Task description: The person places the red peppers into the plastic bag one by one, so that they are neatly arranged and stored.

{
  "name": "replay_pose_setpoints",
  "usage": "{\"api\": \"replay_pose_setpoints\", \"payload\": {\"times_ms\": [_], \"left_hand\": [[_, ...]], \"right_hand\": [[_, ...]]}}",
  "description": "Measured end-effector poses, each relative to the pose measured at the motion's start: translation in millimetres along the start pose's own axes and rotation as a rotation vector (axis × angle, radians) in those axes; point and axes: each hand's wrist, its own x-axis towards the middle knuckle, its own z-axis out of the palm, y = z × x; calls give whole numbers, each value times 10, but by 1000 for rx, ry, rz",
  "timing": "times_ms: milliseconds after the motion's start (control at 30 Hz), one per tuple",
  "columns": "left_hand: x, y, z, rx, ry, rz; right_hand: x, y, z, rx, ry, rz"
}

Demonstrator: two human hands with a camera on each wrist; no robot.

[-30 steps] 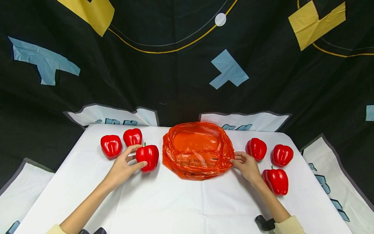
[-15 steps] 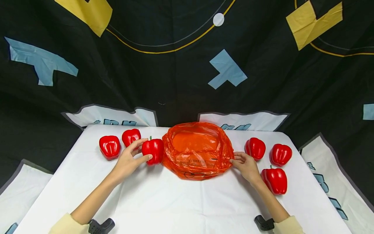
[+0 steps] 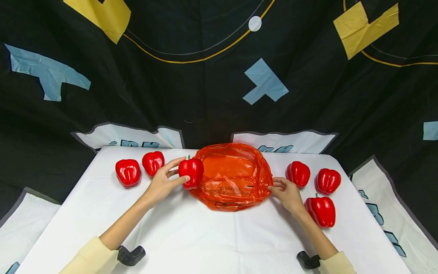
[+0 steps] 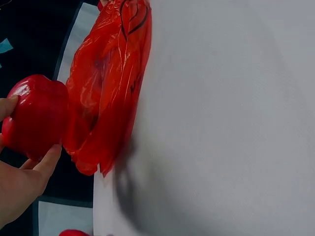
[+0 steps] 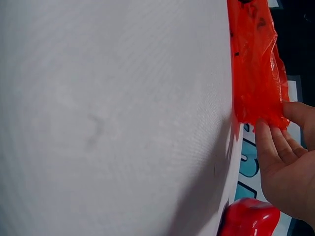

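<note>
My left hand [image 3: 163,185] grips a red bell pepper [image 3: 191,173] between thumb and fingers, its green stem upward. That pepper is raised at the left rim of an orange-red plastic bag [image 3: 227,198], overlapping it in the head view. The bag stands with its mouth spread wide. At its right rim, my right hand [image 3: 288,195] pinches the plastic; the right wrist view shows the thumb on the edge of the bag [image 5: 256,73] and the fingers against its outside. In the left wrist view the held pepper [image 4: 37,115] appears beside the bag's wall [image 4: 106,93].
Two red bell peppers lie at the back left, one pepper [image 3: 128,173] outermost and another pepper [image 3: 153,163] near my left hand. Three more, including a pepper [image 3: 321,211] beside my right forearm, lie on the right. A white cloth covers the table [image 3: 205,243].
My left hand has carried the pepper rightward and upward, from the table beside the bag to the bag's left rim. My right hand has stayed at the right rim.
</note>
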Motion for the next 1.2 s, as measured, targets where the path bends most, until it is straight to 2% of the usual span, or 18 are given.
{"api": "replay_pose_setpoints", "payload": {"times_ms": [200,400,667,867,1100,1200], "left_hand": [[114,15,108,-29,-37,20],[219,18,231,-20,-79,39],[366,102,428,-31,-119,84],[474,135,557,-3,-115,92],[579,172,711,-21,-116,93],[623,178,779,9,-102,87]], "right_hand": [[-2,1,4,10,-5,-3],[0,-5,11,6,-2,-2],[-4,-22,19,15,-5,-10],[8,-8,33,15,-7,-24],[-8,-18,40,8,-11,-23],[-4,-15,41,12,-12,-26]]}}
